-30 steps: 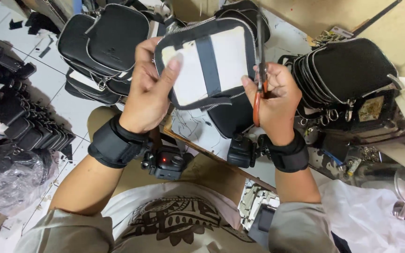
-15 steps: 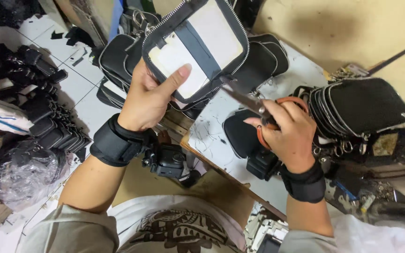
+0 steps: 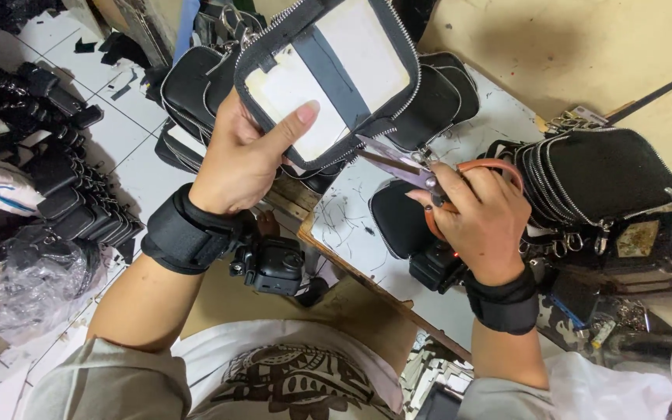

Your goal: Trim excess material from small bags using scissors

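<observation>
Trimming step: left hand (image 3: 236, 159) pinched the pouch panel (image 3: 328, 74) in its grip, right hand (image 3: 482, 219) clasped scissors (image 3: 398, 162) just below; next snip needed blades at the edge.

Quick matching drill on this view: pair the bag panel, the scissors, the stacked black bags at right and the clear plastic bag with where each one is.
1. bag panel
2. scissors
3. stacked black bags
4. clear plastic bag

a. on the floor, lower left
b. in the right hand
c. held up by the left hand
d. on the table, at right

Pairs: 1-c, 2-b, 3-d, 4-a
</observation>
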